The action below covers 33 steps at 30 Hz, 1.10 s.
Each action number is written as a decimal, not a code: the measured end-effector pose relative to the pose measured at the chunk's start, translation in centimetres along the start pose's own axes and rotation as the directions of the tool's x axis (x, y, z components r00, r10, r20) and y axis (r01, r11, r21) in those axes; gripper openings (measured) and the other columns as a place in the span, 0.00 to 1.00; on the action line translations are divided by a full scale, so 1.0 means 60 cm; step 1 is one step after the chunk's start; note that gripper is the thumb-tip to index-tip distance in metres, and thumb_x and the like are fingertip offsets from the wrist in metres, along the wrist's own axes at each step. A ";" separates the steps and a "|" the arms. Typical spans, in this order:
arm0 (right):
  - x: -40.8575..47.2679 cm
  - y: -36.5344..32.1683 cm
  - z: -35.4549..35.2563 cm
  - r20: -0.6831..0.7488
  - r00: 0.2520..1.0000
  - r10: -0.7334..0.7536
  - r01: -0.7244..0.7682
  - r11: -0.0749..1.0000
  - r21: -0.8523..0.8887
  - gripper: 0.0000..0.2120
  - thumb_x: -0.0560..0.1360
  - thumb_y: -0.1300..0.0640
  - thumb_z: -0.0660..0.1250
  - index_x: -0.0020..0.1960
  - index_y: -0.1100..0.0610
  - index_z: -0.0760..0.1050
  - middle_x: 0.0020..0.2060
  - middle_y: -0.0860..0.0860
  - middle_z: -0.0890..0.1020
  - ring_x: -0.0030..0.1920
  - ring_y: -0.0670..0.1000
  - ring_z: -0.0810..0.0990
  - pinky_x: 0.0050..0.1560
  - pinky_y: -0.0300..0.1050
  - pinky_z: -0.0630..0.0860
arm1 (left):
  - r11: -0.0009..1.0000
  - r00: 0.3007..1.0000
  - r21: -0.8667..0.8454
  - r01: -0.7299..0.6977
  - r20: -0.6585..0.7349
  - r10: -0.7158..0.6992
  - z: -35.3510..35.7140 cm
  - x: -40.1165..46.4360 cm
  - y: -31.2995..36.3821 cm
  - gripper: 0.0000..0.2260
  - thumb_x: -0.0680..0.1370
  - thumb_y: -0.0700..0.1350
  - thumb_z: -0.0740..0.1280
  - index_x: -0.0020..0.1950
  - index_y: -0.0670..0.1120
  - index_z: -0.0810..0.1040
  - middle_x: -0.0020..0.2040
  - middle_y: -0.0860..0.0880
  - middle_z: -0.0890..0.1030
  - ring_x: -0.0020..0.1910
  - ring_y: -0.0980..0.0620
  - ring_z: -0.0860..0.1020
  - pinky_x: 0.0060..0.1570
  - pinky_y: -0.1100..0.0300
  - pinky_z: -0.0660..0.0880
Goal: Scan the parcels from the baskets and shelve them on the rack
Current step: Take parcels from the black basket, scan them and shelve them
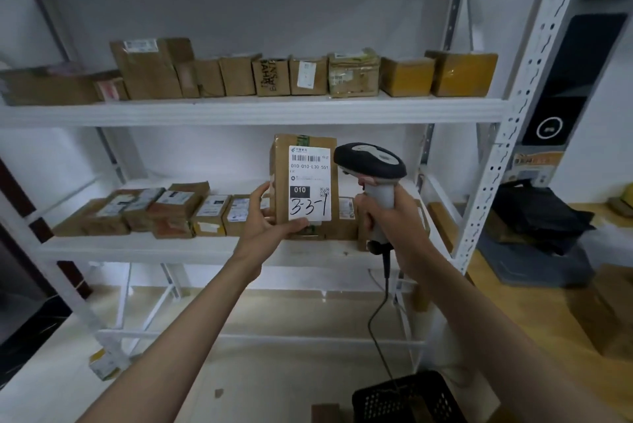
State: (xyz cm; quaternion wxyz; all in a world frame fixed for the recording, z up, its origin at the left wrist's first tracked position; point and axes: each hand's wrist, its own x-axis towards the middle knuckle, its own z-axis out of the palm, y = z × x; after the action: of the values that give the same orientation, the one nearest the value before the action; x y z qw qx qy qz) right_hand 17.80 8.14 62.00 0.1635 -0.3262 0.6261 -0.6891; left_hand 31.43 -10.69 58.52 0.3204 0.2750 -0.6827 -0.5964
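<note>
Parcel held up to the scanner in front of the rack.

The left hand (270, 217) gripped a brown parcel (303, 182) from below and from its left side, thumb under the bottom edge and fingers curled round the left side, holding it upright before the middle shelf (137, 248) of the white rack (493, 162). Its white label (310, 182) faced the camera, with a barcode at the top and "3-3-1" handwritten at the bottom. The right hand (390, 217) was wrapped round the grip of a handheld scanner (371, 165), whose dark head sat just beside the parcel's upper right edge; its cable (380, 313) hung down toward a black basket (407, 398) on the floor. Rows of boxes stood on the middle shelf and on the upper shelf (239, 111).
</note>
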 end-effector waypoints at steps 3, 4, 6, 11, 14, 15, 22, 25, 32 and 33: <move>0.008 -0.019 0.001 0.060 0.998 -0.001 0.002 1.000 -0.012 0.06 0.79 0.57 0.69 0.54 0.56 0.76 0.30 0.49 0.78 0.30 0.45 0.76 0.32 0.40 0.77 | 0.995 0.995 0.058 -0.082 -0.056 0.086 0.010 0.010 0.012 0.43 0.66 0.46 0.83 0.70 0.66 0.62 0.62 0.53 0.79 0.60 0.53 0.79 0.56 0.55 0.80; 0.010 -0.024 0.003 0.079 0.997 0.013 -0.012 1.000 -0.017 0.06 0.79 0.57 0.69 0.54 0.56 0.76 0.30 0.48 0.78 0.29 0.45 0.76 0.32 0.38 0.76 | 0.993 0.992 0.067 -0.097 -0.076 0.102 0.014 0.013 0.015 0.44 0.66 0.45 0.83 0.72 0.65 0.61 0.62 0.52 0.80 0.60 0.53 0.79 0.57 0.54 0.80; 0.011 -0.031 0.006 0.117 0.992 0.042 -0.041 0.999 -0.013 0.05 0.79 0.56 0.69 0.53 0.56 0.76 0.29 0.48 0.78 0.28 0.44 0.76 0.31 0.37 0.75 | 0.990 0.984 0.074 -0.123 -0.117 0.131 0.023 0.018 0.020 0.45 0.66 0.45 0.83 0.73 0.63 0.60 0.61 0.52 0.81 0.56 0.58 0.81 0.49 0.64 0.80; 0.015 -0.046 0.009 0.193 0.980 0.051 -0.052 0.999 0.004 0.04 0.80 0.56 0.69 0.50 0.56 0.76 0.28 0.50 0.77 0.27 0.44 0.75 0.28 0.35 0.73 | 0.983 0.970 0.117 -0.140 -0.182 0.160 0.044 0.027 0.028 0.46 0.66 0.44 0.83 0.75 0.59 0.59 0.62 0.49 0.81 0.57 0.52 0.81 0.53 0.57 0.80; 0.020 -0.054 0.006 0.217 0.975 0.057 -0.066 0.997 0.032 0.04 0.79 0.57 0.69 0.51 0.57 0.77 0.28 0.51 0.77 0.27 0.45 0.75 0.28 0.36 0.74 | 0.979 0.964 0.151 -0.140 -0.203 0.170 0.048 0.030 0.032 0.46 0.66 0.44 0.83 0.76 0.59 0.58 0.63 0.47 0.80 0.61 0.49 0.79 0.56 0.53 0.79; 0.022 -0.056 0.004 0.214 0.975 0.059 -0.071 0.996 0.049 0.04 0.79 0.57 0.69 0.52 0.58 0.77 0.28 0.51 0.77 0.27 0.45 0.75 0.28 0.36 0.74 | 0.976 0.962 0.164 -0.142 -0.208 0.175 0.049 0.031 0.033 0.46 0.66 0.45 0.83 0.76 0.59 0.58 0.63 0.48 0.80 0.61 0.50 0.79 0.53 0.57 0.78; 0.042 -0.070 -0.018 0.195 0.981 0.020 -0.035 0.997 0.073 0.06 0.80 0.57 0.68 0.55 0.57 0.77 0.29 0.50 0.77 0.30 0.48 0.75 0.34 0.43 0.76 | 0.966 0.953 0.212 -0.150 -0.231 0.198 0.053 0.044 0.049 0.47 0.67 0.45 0.82 0.76 0.60 0.56 0.66 0.45 0.77 0.65 0.46 0.76 0.63 0.44 0.76; 0.053 -0.078 -0.030 0.224 0.975 0.013 -0.022 0.999 0.036 0.05 0.80 0.56 0.68 0.55 0.56 0.76 0.30 0.51 0.77 0.31 0.49 0.76 0.37 0.45 0.77 | 0.959 0.948 0.230 -0.163 -0.232 0.216 0.060 0.053 0.065 0.47 0.66 0.46 0.83 0.76 0.61 0.56 0.67 0.44 0.76 0.65 0.45 0.76 0.64 0.41 0.75; 0.100 -0.131 -0.064 0.136 0.987 -0.081 0.069 0.993 0.094 0.11 0.78 0.58 0.69 0.60 0.53 0.75 0.34 0.52 0.78 0.33 0.49 0.76 0.42 0.48 0.76 | 0.916 0.911 0.263 -0.302 -0.204 0.359 0.079 0.080 0.165 0.47 0.67 0.49 0.82 0.76 0.62 0.55 0.71 0.47 0.74 0.68 0.45 0.73 0.68 0.39 0.72; 0.109 -0.145 -0.068 0.112 0.987 -0.117 0.105 0.988 0.110 0.12 0.78 0.58 0.70 0.61 0.53 0.75 0.34 0.52 0.79 0.33 0.49 0.76 0.43 0.48 0.76 | 0.906 0.899 0.256 -0.337 -0.198 0.390 0.081 0.083 0.187 0.47 0.67 0.50 0.82 0.77 0.62 0.55 0.71 0.48 0.74 0.69 0.46 0.73 0.68 0.40 0.71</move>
State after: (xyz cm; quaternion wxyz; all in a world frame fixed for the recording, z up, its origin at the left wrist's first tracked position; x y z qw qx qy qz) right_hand 11.90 8.49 72.03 0.1783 -0.3919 0.5595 -0.7082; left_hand 24.57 -9.85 69.75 0.4764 0.2464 -0.7380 -0.4095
